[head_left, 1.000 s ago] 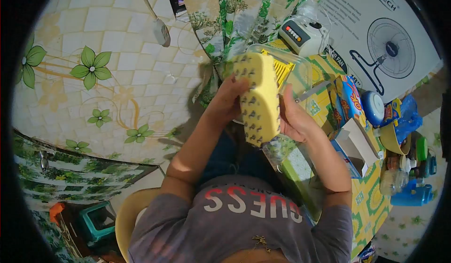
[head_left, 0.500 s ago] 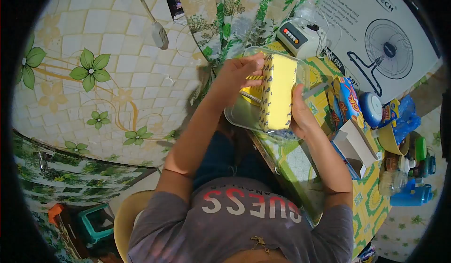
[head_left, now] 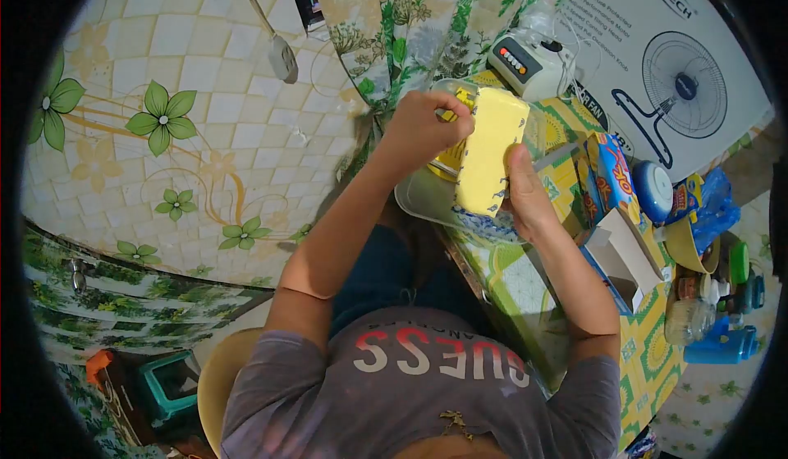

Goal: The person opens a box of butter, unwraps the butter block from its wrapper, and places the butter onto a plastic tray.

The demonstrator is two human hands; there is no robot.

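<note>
My right hand (head_left: 530,192) grips a yellow block of cheese (head_left: 492,151) by its right side, thumb along the edge. Dark flecks dot the block's left side and lower end; the broad face is mostly plain. At the block's upper left edge, my left hand (head_left: 435,127) has thumb and fingers pinched together. Whatever lies in that pinch is too small to make out. Both hands are over a clear plastic container (head_left: 414,196) on the table. Partly hidden behind the block and left hand is a yellow item (head_left: 447,162) in the container.
To the right, an opened blue and white box (head_left: 621,262) lies on the patterned tablecloth (head_left: 657,352), near a blue packet (head_left: 614,176), a blue-lidded tub (head_left: 653,190) and several bottles. A white device with coloured buttons (head_left: 529,63) stands behind, beside a large fan carton (head_left: 657,65).
The block has tilted, so its flecked left side shows less and its plain face more. My left hand's fingers have gone from stretched along the block to a pinch at its edge.
</note>
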